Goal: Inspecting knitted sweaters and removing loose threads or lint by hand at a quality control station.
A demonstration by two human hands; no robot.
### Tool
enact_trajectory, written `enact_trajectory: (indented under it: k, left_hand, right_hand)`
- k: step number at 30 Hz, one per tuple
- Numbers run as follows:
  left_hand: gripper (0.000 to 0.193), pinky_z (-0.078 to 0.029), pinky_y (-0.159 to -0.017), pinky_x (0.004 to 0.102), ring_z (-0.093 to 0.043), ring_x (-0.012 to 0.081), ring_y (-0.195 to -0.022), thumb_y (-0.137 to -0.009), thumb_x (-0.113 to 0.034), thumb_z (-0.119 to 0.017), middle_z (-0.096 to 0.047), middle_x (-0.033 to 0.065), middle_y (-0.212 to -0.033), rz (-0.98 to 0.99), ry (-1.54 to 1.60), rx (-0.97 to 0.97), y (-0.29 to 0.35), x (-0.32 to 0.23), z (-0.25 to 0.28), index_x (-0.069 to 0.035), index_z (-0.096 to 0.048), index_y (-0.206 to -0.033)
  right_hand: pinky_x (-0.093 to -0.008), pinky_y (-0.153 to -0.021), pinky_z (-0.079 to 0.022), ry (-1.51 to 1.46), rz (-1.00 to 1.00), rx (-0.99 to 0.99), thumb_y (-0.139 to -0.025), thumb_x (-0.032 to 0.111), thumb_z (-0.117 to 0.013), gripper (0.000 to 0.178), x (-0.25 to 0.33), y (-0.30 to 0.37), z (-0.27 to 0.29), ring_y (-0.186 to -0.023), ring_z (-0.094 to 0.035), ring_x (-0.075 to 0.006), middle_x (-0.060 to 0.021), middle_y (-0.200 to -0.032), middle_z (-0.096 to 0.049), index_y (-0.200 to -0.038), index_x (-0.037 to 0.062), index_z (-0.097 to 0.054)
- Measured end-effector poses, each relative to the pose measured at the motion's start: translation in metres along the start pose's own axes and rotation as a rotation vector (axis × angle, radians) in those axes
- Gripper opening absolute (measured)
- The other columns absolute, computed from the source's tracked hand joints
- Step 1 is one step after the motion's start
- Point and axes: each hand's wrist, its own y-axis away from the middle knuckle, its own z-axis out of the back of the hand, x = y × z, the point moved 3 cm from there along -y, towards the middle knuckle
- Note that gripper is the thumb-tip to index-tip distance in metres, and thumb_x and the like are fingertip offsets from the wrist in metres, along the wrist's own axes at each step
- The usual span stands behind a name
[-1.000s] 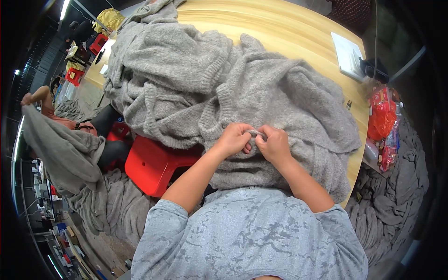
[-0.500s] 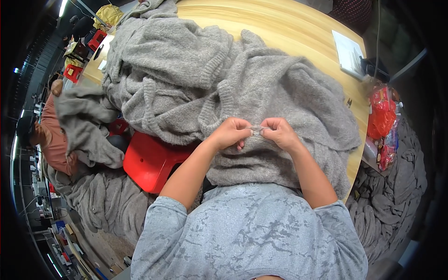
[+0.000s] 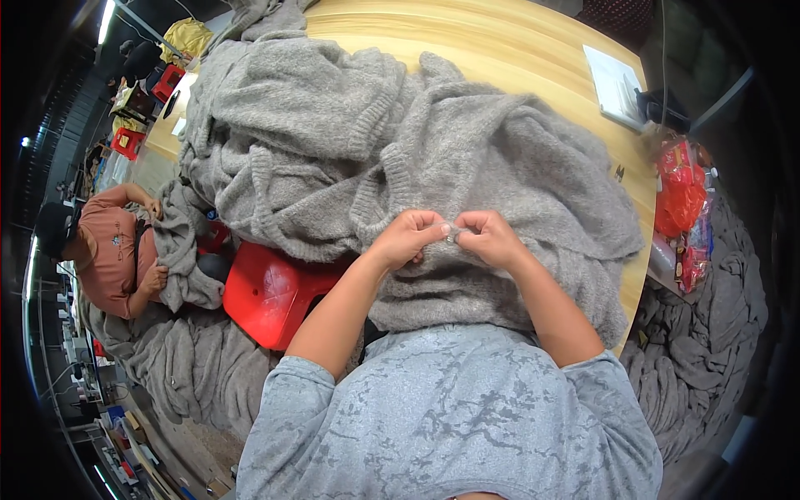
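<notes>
Several grey knitted garments (image 3: 500,158) with ribbed edges lie heaped over the wooden table (image 3: 492,37) in front of me. My left hand (image 3: 410,237) and my right hand (image 3: 492,238) meet above the near part of the heap, fingertips almost touching. Both are closed in a pinch. Between them shows a small, pale, shiny piece (image 3: 450,232), too small to name. I cannot tell whether it is fixed to the knit below. The other fingers are curled in and partly hidden.
A red plastic stool (image 3: 271,296) stands left of my arm. Beyond it, a co-worker (image 3: 121,250) holds a grey garment. More grey knitwear is piled at lower left and right (image 3: 708,333). Papers (image 3: 612,83) lie at the far right of the table, beside red bags (image 3: 682,196).
My hands stay in place, their fingertips slightly closer together over the small piece. The co-worker at left has lowered the raised grey garment toward the lap.
</notes>
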Motion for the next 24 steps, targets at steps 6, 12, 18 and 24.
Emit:
enact_trajectory:
  k: [6,12,18,24]
  left_hand:
    - [0.021,-0.031,-0.036,0.0151,-0.037,-0.0007,-0.04,-0.086,-0.029,-0.061,-0.048,-0.0084,-0.057,0.011,0.046,-0.074,0.001,0.0,0.0,-0.01,-0.057,-0.08]
    - [0.02,-0.029,-0.037,0.0152,-0.038,-0.0006,-0.041,-0.085,-0.028,-0.062,-0.048,-0.0083,-0.057,-0.007,0.093,-0.087,0.0,0.001,0.0,-0.009,-0.058,-0.082]
    - [0.017,-0.025,-0.038,0.0178,-0.036,-0.0003,-0.043,-0.077,-0.017,-0.071,-0.048,-0.0083,-0.057,0.007,0.05,0.0,0.007,-0.01,-0.004,-0.009,-0.058,-0.085]
    - [0.018,-0.025,-0.039,0.0173,-0.038,-0.0009,-0.046,-0.076,-0.014,-0.071,-0.051,-0.0082,-0.061,-0.01,0.081,0.043,0.003,-0.001,0.001,-0.009,-0.056,-0.084]
  right_hand:
    - [-0.0282,-0.052,-0.038,0.354,0.357,-0.165,-0.078,0.013,-0.059,0.014,0.023,0.013,-0.006,-0.055,-0.046,-0.0106,-0.0084,-0.057,-0.048,-0.078,-0.0011,-0.057]
    - [-0.0268,-0.052,-0.037,0.272,0.152,-0.15,-0.084,0.014,-0.058,0.016,0.013,0.008,-0.007,-0.058,-0.046,-0.0083,-0.006,-0.061,-0.052,-0.076,0.001,-0.056]
    - [-0.0204,-0.05,-0.033,-0.369,0.084,-0.118,-0.088,0.016,-0.056,0.021,-0.017,-0.005,-0.013,-0.058,-0.04,-0.0012,0.0062,-0.063,-0.051,-0.07,0.0039,-0.056]
    - [-0.0237,-0.05,-0.033,-0.164,-0.017,-0.093,-0.086,0.02,-0.06,0.024,-0.01,-0.003,-0.008,-0.057,-0.041,-0.0041,0.0033,-0.06,-0.051,-0.069,0.0032,-0.056]
